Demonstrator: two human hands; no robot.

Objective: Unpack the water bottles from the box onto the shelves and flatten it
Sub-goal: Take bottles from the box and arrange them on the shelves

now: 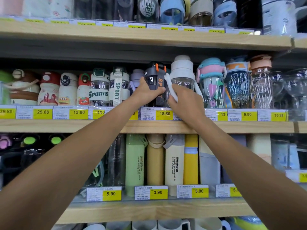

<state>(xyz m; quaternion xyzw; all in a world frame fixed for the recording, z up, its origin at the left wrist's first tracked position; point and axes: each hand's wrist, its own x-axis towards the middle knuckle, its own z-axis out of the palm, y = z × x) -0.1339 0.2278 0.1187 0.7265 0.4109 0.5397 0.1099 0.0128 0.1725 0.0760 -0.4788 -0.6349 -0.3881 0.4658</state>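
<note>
Two hands on bottles above the 18.80 price tag [164,113].
The left hand [147,92] grips the grey SPORT bottle [155,73] directly above it; the right hand [185,101] pinches the strap [170,85] of the white-capped bottle [182,72], up-right.

Yellow price labels [164,113] in a row, white mugs [169,224] lowest down
</note>
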